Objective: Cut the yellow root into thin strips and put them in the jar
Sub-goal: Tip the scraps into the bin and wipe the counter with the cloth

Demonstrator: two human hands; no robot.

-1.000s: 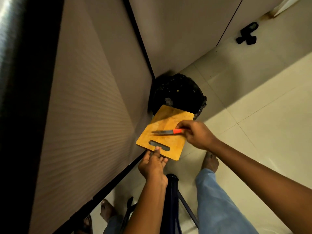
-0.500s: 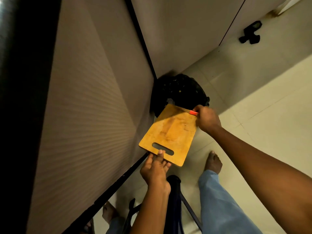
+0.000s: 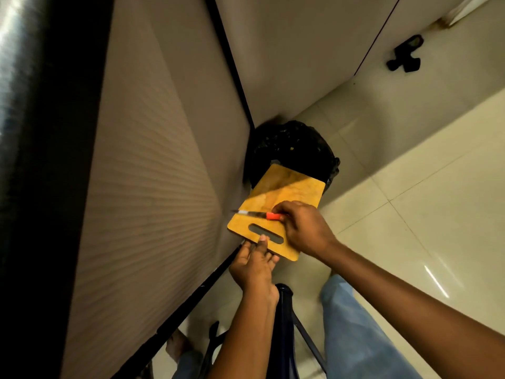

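Observation:
My left hand (image 3: 254, 265) grips the near edge of a wooden cutting board (image 3: 289, 191) by its handle slot, thumb on top. The board is tilted with its far end over a black-lined bin (image 3: 289, 144). My right hand (image 3: 303, 228) holds a knife (image 3: 259, 213) with an orange handle, its blade lying flat across the board just above the slot, tip pointing left. The board's surface looks bare. No yellow root and no jar are in view.
Beige cabinet fronts (image 3: 153, 187) rise on the left and behind the bin. A dark chair frame (image 3: 284, 318) stands below my hands, between my legs. Pale floor tiles (image 3: 423, 214) spread to the right. A black object (image 3: 405, 57) lies on the floor far right.
My right hand carried the knife from the board's far right corner back down to the near end. The blade now lies across the board above the slot. My left hand kept its hold.

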